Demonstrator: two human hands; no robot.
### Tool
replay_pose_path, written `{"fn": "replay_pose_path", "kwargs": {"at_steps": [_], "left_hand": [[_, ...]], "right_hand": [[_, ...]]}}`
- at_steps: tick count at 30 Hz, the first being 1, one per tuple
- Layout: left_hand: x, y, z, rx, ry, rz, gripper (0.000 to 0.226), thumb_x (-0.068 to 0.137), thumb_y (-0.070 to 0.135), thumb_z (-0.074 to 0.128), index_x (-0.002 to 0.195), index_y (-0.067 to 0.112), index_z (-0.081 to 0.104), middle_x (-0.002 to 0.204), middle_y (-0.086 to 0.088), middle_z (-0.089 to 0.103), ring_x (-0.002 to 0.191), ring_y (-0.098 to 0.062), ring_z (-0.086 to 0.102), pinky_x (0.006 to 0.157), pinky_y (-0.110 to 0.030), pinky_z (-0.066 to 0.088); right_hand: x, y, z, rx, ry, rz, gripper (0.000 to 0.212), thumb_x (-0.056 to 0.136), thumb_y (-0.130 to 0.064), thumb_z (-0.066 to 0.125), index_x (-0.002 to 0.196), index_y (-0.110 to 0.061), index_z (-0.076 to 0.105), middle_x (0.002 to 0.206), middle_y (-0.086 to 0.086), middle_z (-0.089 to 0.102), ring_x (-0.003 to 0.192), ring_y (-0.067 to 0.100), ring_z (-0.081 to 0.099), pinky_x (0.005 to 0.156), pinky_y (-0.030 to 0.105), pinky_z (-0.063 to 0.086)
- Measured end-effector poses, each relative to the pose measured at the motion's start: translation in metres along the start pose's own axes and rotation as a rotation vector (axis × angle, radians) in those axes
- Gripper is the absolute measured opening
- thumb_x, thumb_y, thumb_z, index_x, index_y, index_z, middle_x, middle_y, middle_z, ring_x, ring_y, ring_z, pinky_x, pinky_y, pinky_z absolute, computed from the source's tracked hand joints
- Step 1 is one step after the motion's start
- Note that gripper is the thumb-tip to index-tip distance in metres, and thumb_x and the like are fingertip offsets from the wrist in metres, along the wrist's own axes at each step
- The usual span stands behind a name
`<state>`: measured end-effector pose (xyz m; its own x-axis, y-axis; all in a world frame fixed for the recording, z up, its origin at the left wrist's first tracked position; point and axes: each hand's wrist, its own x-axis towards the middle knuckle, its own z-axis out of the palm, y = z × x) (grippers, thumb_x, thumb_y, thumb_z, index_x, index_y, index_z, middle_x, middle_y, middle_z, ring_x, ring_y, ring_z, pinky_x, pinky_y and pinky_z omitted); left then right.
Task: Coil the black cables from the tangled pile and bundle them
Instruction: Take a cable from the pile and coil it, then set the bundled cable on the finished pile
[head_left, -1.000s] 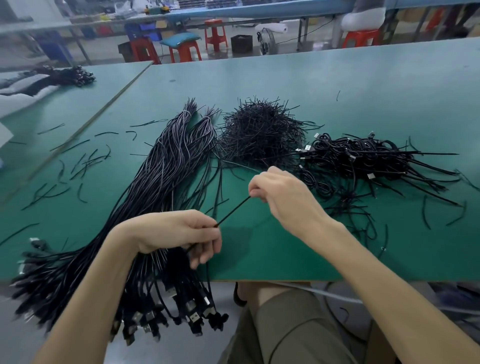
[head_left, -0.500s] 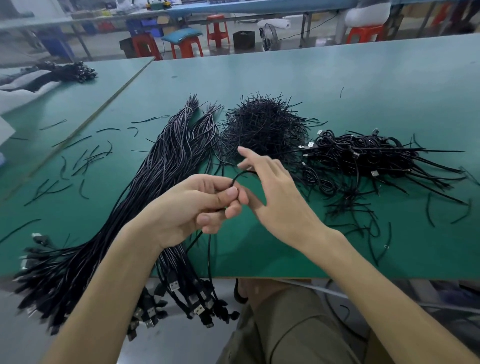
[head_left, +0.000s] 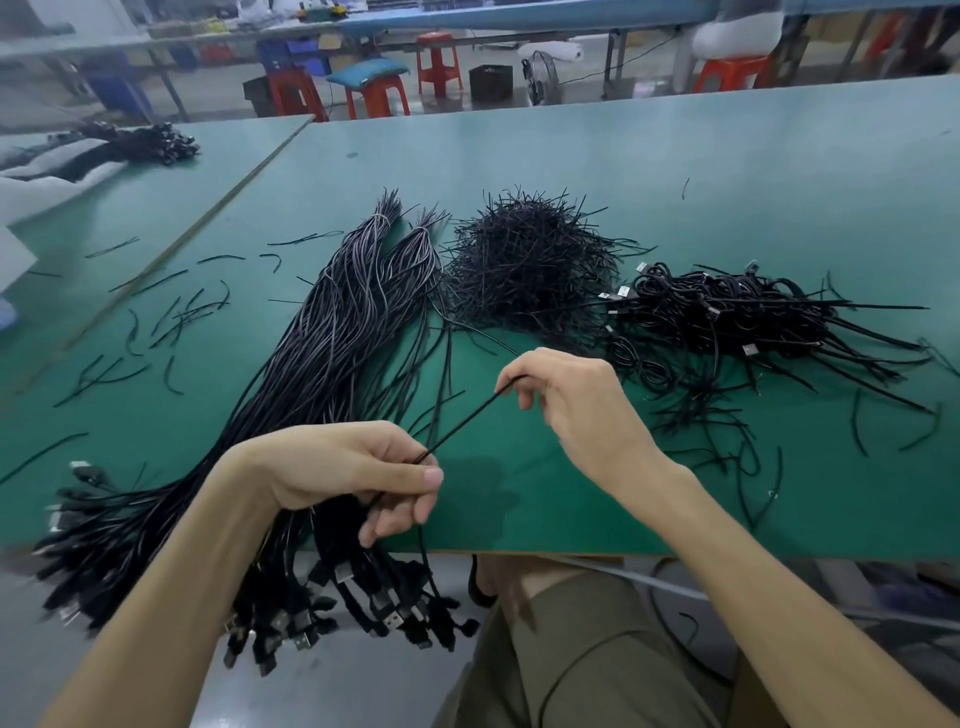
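We see bare green table (head_left: 675, 171) open beyond the spiky heap of ties (head_left: 524, 270); nearer than the heap, by the front edge, our left hand (head_left: 353, 467) pinches a thin black cable (head_left: 467, 415), and our raised right hand (head_left: 576, 410) pinches the same taut strand. Left of the heap lie long glossy cables (head_left: 332, 353), right of it coiled bundles (head_left: 727, 312)
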<state>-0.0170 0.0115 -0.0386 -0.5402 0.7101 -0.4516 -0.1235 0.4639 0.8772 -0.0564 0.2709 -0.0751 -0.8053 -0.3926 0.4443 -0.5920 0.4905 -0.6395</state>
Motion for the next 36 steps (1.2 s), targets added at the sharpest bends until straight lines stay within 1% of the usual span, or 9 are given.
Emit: {"fn": "replay_pose_path", "kwargs": {"at_steps": [8, 13, 16, 20, 24, 26, 30, 33, 36], "left_hand": [[-0.007, -0.002, -0.009, -0.006, -0.149, 0.108, 0.026, 0.113, 0.015, 0.038, 0.108, -0.005, 0.054, 0.096, -0.022, 0.072, 0.084, -0.036, 0.072, 0.082, -0.043, 0.055], [-0.012, 0.001, -0.005, -0.318, -0.081, 0.245, 0.026, 0.113, 0.013, 0.035, 0.106, -0.001, 0.057, 0.081, -0.017, 0.067, 0.060, -0.019, 0.070, 0.061, -0.030, 0.060], [-0.010, 0.015, -0.010, -0.499, 0.169, 0.357, 0.027, 0.111, 0.017, 0.040, 0.103, 0.003, 0.061, 0.079, -0.009, 0.067, 0.050, -0.009, 0.063, 0.053, -0.025, 0.059], [0.006, 0.032, -0.013, -0.455, 0.413, 0.318, 0.027, 0.106, 0.028, 0.045, 0.101, 0.012, 0.065, 0.087, -0.009, 0.068, 0.043, -0.013, 0.057, 0.040, -0.023, 0.050], [0.024, 0.031, -0.009, -0.277, 0.435, 0.193, 0.030, 0.108, 0.035, 0.045, 0.103, 0.013, 0.064, 0.089, -0.011, 0.070, 0.035, -0.010, 0.044, 0.030, -0.014, 0.024], [0.033, 0.029, -0.008, -0.206, 0.431, 0.138, 0.031, 0.108, 0.035, 0.045, 0.102, 0.010, 0.063, 0.082, -0.009, 0.069, 0.032, -0.008, 0.035, 0.031, -0.017, 0.014], [0.035, 0.023, -0.011, -0.144, 0.358, 0.058, 0.027, 0.102, 0.033, 0.061, 0.104, 0.007, 0.067, 0.065, -0.002, 0.058, 0.035, -0.007, 0.027, 0.037, -0.020, 0.015], [0.019, 0.011, -0.025, -0.195, 0.349, 0.153, 0.034, 0.096, 0.038, 0.070, 0.112, 0.008, 0.071, 0.062, 0.002, 0.052, 0.041, -0.010, 0.036, 0.041, -0.017, 0.031], [0.009, -0.002, -0.035, -0.422, 0.429, 0.334, 0.039, 0.093, 0.029, 0.074, 0.124, 0.004, 0.069, 0.082, 0.000, 0.067, 0.061, -0.011, 0.059, 0.056, -0.019, 0.050]], "right_hand": [[0.006, -0.001, 0.010, 0.092, 0.010, 0.061, 0.052, 0.081, 0.022, 0.040, 0.097, -0.016, 0.073, 0.078, -0.008, 0.062, 0.077, 0.001, 0.064, 0.066, 0.013, 0.037], [0.009, -0.013, 0.012, 0.138, -0.051, 0.055, 0.048, 0.082, 0.021, 0.043, 0.098, -0.014, 0.071, 0.079, -0.001, 0.064, 0.066, -0.002, 0.059, 0.058, 0.019, 0.036], [0.007, -0.018, 0.018, 0.196, -0.092, 0.098, 0.029, 0.098, -0.003, 0.045, 0.098, -0.020, 0.069, 0.076, -0.007, 0.061, 0.057, 0.012, 0.054, 0.059, 0.033, 0.045], [0.006, -0.024, 0.021, 0.229, -0.025, 0.156, 0.023, 0.104, -0.010, 0.053, 0.124, -0.014, 0.064, 0.098, -0.004, 0.063, 0.080, 0.010, 0.061, 0.073, 0.023, 0.047], [0.008, -0.029, 0.008, 0.088, 0.006, 0.124, 0.058, 0.100, -0.029, 0.063, 0.152, -0.021, 0.039, 0.121, -0.009, 0.051, 0.101, 0.007, 0.056, 0.091, 0.019, 0.045], [0.006, -0.033, 0.000, 0.053, -0.030, 0.082, 0.048, 0.102, -0.038, 0.056, 0.146, -0.022, 0.046, 0.114, -0.009, 0.054, 0.093, 0.011, 0.057, 0.089, 0.026, 0.048], [-0.006, -0.029, -0.009, -0.012, 0.023, 0.048, 0.024, 0.107, -0.031, 0.050, 0.097, -0.016, 0.067, 0.093, -0.013, 0.063, 0.082, 0.015, 0.060, 0.077, 0.044, 0.050], [-0.019, -0.011, -0.020, 0.004, 0.093, 0.170, 0.030, 0.107, -0.030, 0.048, 0.084, -0.018, 0.062, 0.077, -0.022, 0.058, 0.064, 0.007, 0.051, 0.063, 0.032, 0.040], [-0.033, -0.003, -0.024, 0.037, 0.077, 0.188, 0.031, 0.107, -0.029, 0.048, 0.082, -0.017, 0.062, 0.072, -0.032, 0.056, 0.055, 0.006, 0.046, 0.056, 0.018, 0.029]]}}
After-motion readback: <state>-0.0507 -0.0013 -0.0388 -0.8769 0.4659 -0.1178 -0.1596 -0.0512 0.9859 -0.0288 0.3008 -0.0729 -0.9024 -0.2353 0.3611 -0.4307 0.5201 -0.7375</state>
